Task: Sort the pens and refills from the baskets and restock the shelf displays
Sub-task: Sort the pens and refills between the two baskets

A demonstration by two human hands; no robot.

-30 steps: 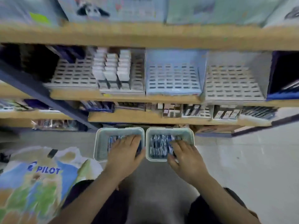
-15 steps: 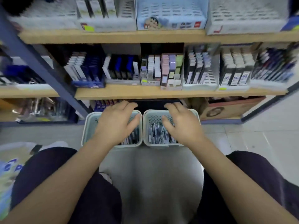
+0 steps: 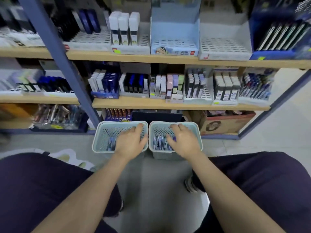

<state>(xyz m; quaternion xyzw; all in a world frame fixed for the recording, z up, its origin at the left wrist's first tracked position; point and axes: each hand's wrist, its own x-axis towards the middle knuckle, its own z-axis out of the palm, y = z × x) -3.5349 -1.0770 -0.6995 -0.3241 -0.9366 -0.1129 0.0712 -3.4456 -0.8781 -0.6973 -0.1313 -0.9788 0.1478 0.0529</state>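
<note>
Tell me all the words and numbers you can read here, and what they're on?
"100": on the fronts of three black-and-white boxes on the middle shelf.
Something like "100" on three white boxes on the top shelf: too blurred to be sure.
Blue tray with a cartoon face: small print, unreadable.
Yellow price stickers: unreadable.
Cardboard box: a round mark, no readable words.

Two baskets sit side by side, touching: the left basket (image 3: pixel 101 140) under the left hand (image 3: pixel 131 142), the right basket (image 3: pixel 197 132) under the right hand (image 3: pixel 182 142). Packets (image 3: pixel 159 143) lie inside, beneath the fingers. Beyond both hands stands the shelf (image 3: pixel 168 105).
</note>
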